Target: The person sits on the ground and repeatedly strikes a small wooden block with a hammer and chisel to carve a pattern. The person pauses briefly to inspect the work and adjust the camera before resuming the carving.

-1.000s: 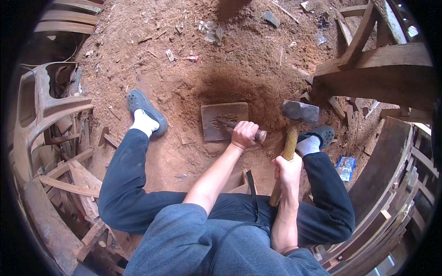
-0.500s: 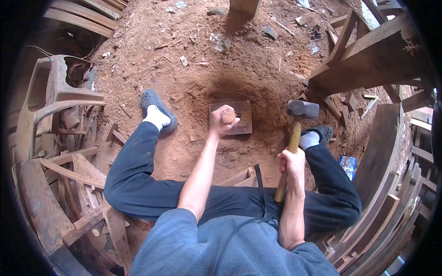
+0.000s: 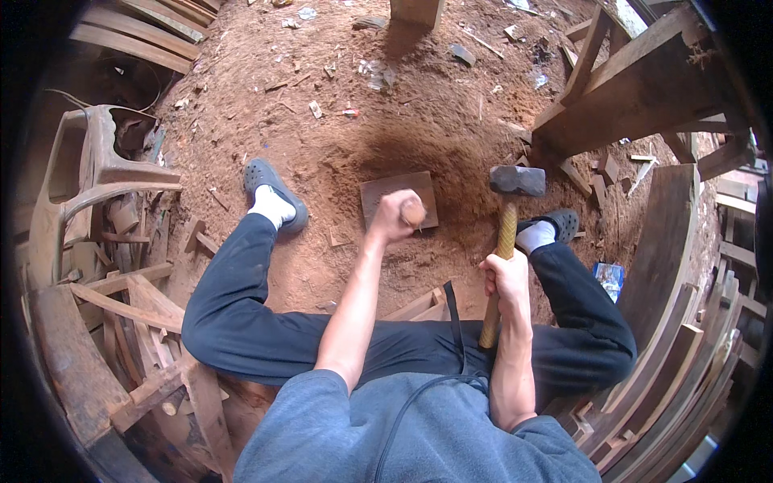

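Note:
Between my feet a square flat wooden board [image 3: 378,189] lies in a hollow of sawdust. Over it, my left hand [image 3: 390,217] grips a chisel-like tool [image 3: 413,212] upright, its round wooden handle seen end-on; the tip is hidden beneath the hand. To the right, my right hand [image 3: 503,282] is wrapped round the yellow handle of a sledgehammer [image 3: 506,233], whose dark metal head [image 3: 517,181] is raised beside the board.
A dusty plastic chair [image 3: 97,169] stands at left above wooden offcuts [image 3: 145,306]. At right are a timber frame [image 3: 620,113], stacked planks [image 3: 660,338] and a blue packet [image 3: 609,278]. A wooden post [image 3: 415,12] rises beyond the board, amid scattered debris.
My left hand has shifted left and turned the chisel from slanting to upright. My right hand still holds the hammer, now slightly higher in view. The camera's view has shifted a little.

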The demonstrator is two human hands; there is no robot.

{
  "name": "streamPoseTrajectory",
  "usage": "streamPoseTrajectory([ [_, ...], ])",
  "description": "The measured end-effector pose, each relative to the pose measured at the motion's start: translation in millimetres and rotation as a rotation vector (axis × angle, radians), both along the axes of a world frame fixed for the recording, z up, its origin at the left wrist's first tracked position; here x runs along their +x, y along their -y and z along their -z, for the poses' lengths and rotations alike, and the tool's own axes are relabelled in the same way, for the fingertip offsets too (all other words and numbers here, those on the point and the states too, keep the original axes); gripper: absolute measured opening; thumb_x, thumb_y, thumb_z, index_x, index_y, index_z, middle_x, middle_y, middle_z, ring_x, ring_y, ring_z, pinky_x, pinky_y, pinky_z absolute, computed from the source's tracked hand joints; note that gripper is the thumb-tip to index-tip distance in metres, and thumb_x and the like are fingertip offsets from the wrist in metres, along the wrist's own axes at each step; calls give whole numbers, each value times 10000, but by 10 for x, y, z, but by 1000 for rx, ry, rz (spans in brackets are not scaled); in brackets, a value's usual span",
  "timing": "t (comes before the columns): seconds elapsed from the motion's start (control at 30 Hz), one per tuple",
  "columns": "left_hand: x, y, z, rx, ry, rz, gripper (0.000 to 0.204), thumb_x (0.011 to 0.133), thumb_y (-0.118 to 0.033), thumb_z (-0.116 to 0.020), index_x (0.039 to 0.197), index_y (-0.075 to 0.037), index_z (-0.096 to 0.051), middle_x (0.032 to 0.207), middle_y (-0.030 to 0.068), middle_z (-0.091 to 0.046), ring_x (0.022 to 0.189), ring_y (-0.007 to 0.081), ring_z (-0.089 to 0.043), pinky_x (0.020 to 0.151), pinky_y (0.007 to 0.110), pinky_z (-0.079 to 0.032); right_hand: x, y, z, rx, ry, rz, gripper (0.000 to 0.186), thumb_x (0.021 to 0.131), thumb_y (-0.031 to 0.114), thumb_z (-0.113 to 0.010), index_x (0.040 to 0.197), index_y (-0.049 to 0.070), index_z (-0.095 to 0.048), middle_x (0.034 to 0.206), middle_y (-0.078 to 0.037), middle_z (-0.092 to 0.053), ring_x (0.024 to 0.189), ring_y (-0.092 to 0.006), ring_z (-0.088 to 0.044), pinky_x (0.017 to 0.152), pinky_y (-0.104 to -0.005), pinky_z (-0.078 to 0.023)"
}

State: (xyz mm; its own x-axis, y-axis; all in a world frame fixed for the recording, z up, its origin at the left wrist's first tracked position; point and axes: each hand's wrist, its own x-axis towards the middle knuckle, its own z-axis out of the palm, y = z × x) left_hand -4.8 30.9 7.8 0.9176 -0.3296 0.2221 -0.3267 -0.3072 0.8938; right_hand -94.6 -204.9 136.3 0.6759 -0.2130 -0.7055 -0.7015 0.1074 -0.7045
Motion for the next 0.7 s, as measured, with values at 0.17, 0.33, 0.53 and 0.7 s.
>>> streamPoseTrajectory([
  [0.17,114,-262,-182,-519,-307,-269,272,651,1,-784,780,-67,-554,733,24,-606,697,118,-584,653,275,-490,3,9,-10,9,8,-15,88,724,42,-591,690,38,-510,518,-4,-465,371,-108,-430,342,-276,-346],
  [0.33,88,-294,-189,-566,-279,-270,270,665,-5,-788,795,-81,-563,741,4,-612,701,101,-584,661,256,-488,8,13,-7,11,14,2,84,729,38,-589,693,35,-513,509,-8,-462,364,-108,-428,337,-275,-347],
  [0.53,-61,-25,-51,-554,-376,-239,271,674,-34,-808,814,-89,-582,748,-16,-608,695,75,-576,664,241,-485,-14,26,2,12,6,-2,95,734,34,-587,693,42,-502,509,-6,-460,364,-106,-427,339,-274,-343],
  [0.7,-55,79,-71,-515,-376,-187,282,675,-13,-799,811,-89,-564,757,10,-606,720,101,-583,675,266,-492,-17,28,12,5,6,-2,97,735,40,-592,680,40,-512,511,-2,-459,361,-99,-417,339,-270,-344],
])
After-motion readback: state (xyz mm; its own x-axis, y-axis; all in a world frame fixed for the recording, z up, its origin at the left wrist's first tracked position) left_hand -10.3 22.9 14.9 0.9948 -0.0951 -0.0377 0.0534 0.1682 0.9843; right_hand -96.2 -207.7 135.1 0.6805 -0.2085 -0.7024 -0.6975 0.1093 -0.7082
